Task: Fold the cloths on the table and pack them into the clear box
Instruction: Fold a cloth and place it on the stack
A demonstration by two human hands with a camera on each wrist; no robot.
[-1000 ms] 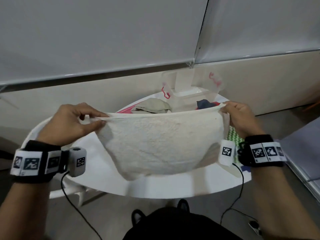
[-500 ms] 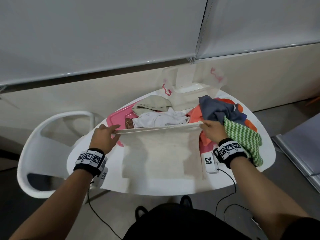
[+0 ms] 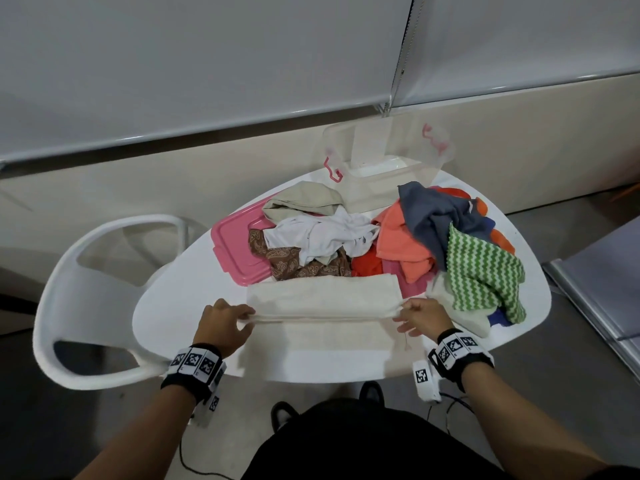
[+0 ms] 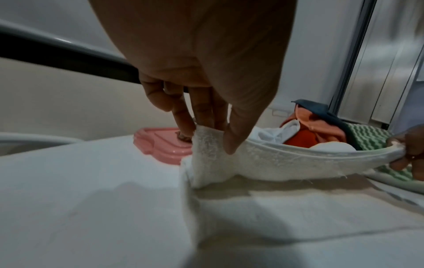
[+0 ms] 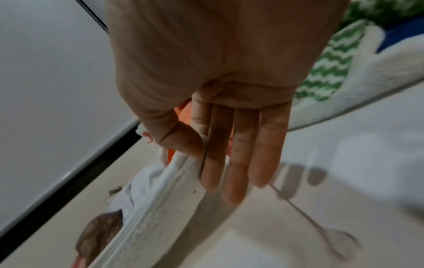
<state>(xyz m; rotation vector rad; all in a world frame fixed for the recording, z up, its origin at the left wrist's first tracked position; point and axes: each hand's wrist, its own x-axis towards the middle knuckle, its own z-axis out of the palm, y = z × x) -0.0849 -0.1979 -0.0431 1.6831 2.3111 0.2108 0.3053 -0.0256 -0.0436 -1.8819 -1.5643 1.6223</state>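
A cream terry cloth (image 3: 323, 297) lies at the front of the white table (image 3: 166, 306), its far half doubled back toward me. My left hand (image 3: 242, 318) pinches the left corner of the lifted edge (image 4: 211, 143) between thumb and fingers. My right hand (image 3: 401, 313) pinches the right corner (image 5: 190, 159) with thumb and forefinger, the other fingers straight. The edge hangs taut between both hands just above the cloth's lower layer (image 4: 298, 208). The clear box (image 3: 381, 168) stands at the table's far edge.
Behind the cream cloth lies a heap: beige (image 3: 301, 199), white (image 3: 322, 233), brown paisley (image 3: 294, 263), orange (image 3: 401, 244), dark blue (image 3: 436, 216) and green zigzag (image 3: 485, 271) cloths. A pink lid (image 3: 235, 247) lies at the left. A white chair (image 3: 69, 306) stands left of the table.
The cloth came down from being held up in the air onto the table. Both hands then drew its far edge toward me, doubling it over the near half.
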